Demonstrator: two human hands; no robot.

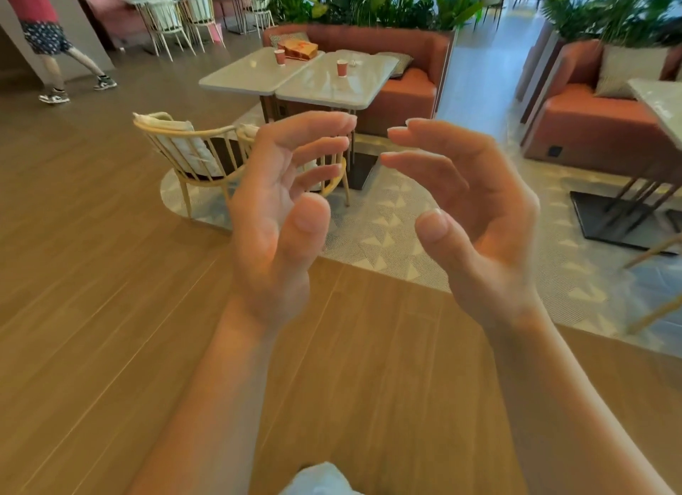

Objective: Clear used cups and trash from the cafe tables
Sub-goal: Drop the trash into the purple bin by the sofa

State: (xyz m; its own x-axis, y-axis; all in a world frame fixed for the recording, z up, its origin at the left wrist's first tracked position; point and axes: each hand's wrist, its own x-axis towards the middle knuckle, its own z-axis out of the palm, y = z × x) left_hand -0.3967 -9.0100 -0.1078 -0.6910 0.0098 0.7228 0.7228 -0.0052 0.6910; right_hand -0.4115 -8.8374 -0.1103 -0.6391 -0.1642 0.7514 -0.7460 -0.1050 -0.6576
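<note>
Two joined pale benches (324, 83) stand ahead beside an orange sofa (402, 88). On them rest a paper bag (298, 50) and two red cups (280, 57) (342, 68), well apart. Left hand (275, 214) and right hand (476, 214) are raised, palms facing, fingers loosely curled, empty.

Two pale marble-look benches stand pushed together edge to edge, the left bench (248, 74) and the right bench (324, 88). On the left bench sit a red paper cup (279, 57) and, just behind it, a crumpled brown paper bag (298, 50). On the right bench stand another red paper cup (342, 68) and a small white scrap (353, 64) near it, too blurred to identify.
</note>
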